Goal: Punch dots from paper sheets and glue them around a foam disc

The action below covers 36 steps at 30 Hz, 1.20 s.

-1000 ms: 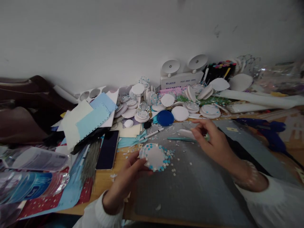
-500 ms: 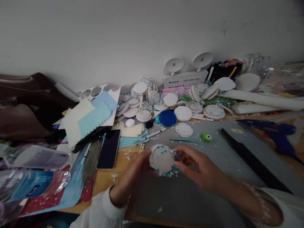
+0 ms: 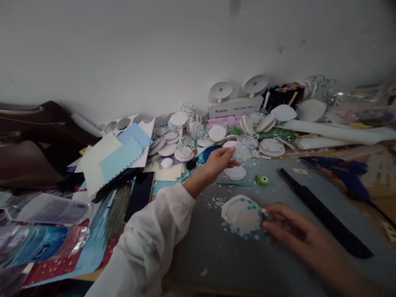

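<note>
My right hand [image 3: 287,227] pinches the edge of a stack of white discs [image 3: 243,214] with blue dots round the rim, low over the grey mat [image 3: 213,247]. Farther forward, my left hand [image 3: 220,163] has its fingers closed at a blurred, see-through round piece [image 3: 243,152] with small blue and white bits. A white disc [image 3: 235,172] lies just beneath that piece. Small blue and white bits [image 3: 215,202] are scattered left of the stack.
Piles of white discs [image 3: 185,153] line the wall. A green punch [image 3: 262,179], a black strap-like object [image 3: 324,212] and a blue glue gun [image 3: 349,169] lie on the right. A phone [image 3: 140,194] and plastic bottles [image 3: 40,243] are on the left.
My left hand has left the disc stack and reached forward to the see-through piece. My right hand and the stack have shifted right, and loose bits now show on the mat.
</note>
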Tool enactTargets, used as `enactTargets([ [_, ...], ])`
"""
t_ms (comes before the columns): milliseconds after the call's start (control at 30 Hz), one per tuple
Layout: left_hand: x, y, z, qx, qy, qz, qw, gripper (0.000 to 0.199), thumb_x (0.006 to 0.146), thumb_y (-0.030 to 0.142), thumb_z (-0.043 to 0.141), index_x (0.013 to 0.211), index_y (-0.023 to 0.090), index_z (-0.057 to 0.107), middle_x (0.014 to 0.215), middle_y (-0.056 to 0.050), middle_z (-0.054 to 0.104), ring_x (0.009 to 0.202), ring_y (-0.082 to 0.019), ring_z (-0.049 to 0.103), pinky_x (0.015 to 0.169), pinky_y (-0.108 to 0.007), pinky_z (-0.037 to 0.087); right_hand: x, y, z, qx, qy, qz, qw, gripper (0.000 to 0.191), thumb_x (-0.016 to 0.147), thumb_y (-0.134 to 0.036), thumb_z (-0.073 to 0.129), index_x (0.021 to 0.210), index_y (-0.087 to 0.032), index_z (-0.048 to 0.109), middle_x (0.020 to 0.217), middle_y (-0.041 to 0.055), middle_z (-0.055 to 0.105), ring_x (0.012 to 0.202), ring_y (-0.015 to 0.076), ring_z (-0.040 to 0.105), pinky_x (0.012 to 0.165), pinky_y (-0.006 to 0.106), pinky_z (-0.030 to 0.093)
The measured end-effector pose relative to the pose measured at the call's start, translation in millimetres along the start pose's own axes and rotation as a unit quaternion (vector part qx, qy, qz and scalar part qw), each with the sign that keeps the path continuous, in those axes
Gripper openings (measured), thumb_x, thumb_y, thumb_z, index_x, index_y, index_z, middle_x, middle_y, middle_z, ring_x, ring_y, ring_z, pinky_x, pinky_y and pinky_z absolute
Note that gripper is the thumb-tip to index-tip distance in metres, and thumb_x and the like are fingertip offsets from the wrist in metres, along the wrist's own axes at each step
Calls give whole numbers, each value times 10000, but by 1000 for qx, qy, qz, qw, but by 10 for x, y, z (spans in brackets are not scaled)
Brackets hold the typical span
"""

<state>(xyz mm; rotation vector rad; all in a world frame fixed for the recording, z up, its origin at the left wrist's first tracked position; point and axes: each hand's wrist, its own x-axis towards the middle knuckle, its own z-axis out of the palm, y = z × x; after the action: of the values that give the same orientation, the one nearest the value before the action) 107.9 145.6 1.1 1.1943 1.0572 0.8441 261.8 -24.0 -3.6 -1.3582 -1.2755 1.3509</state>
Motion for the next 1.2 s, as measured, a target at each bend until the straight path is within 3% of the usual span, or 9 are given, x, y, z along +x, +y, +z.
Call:
enactTargets([
  [167,-36,166,-18,71,49,114,990,457,819,259,679,1242,135,555,1277,-143,575,1122,-257,562,935,-325,423,-87,184,90,9,-41,20,999,249,782,-454,651,872,-225,616,646,4,648,543,170,639,486,272,542],
  [300,-819,241,-273,227,-69,182,954,422,863,337,605,1244,160,582,1202,-135,624,974,-241,624,865,-341,479,-67,297,163,59,-63,32,996,270,805,-466,633,904,-219,591,688,7,645,562,159,635,489,266,529],
  [433,-1524,103,-421,277,-175,187,926,912,580,333,861,1389,225,454,1430,-135,450,1300,-342,430,1091,-440,340,-16,259,325,95,-103,43,989,284,812,-451,641,926,-201,568,750,13,648,604,144,638,545,267,539],
  [633,-1776,-162,-514,330,-98,176,922,742,708,266,765,1372,232,435,1343,-116,512,1249,-276,480,1057,-383,385,-10,198,513,126,-162,22,979,298,875,-455,561,1022,-197,531,822,32,656,656,156,670,597,298,574],
  [767,-1817,-168,-616,337,-57,150,928,687,727,319,757,1340,256,452,1305,-87,555,1197,-271,524,1016,-364,405,-97,238,389,-70,-102,-134,983,206,929,-282,487,1127,-245,532,1035,72,676,891,176,681,752,312,582],
  [900,-1849,-231,-732,338,-35,116,933,699,723,363,763,1342,263,456,1321,-78,560,1202,-280,526,1011,-371,401,-218,371,380,-333,-179,-384,843,393,863,-137,531,1243,-235,547,1164,59,690,1078,199,635,929,329,517],
  [1000,-1845,-334,-828,310,-4,105,945,694,707,345,779,1329,269,480,1356,-81,541,1257,-289,486,1074,-400,346,-268,503,543,-403,-270,-474,735,377,903,-187,489,1272,-209,560,1234,23,666,1137,198,612,960,326,493],
  [1067,-1847,-392,-888,291,14,104,951,691,696,320,791,1318,269,496,1378,-85,524,1297,-292,451,1108,-420,306,-269,566,630,-428,-310,-471,707,409,932,-295,470,1329,-212,522,1311,20,608,1173,189,589,978,324,476],
  [1200,-1893,-424,-970,293,12,118,949,700,688,308,803,1314,272,493,1439,-93,459,1353,-287,390,1134,-436,276,-200,608,579,-470,-307,-413,717,672,890,-471,504,1450,-130,358,1460,103,429,1305,241,464,1040,398,424],
])
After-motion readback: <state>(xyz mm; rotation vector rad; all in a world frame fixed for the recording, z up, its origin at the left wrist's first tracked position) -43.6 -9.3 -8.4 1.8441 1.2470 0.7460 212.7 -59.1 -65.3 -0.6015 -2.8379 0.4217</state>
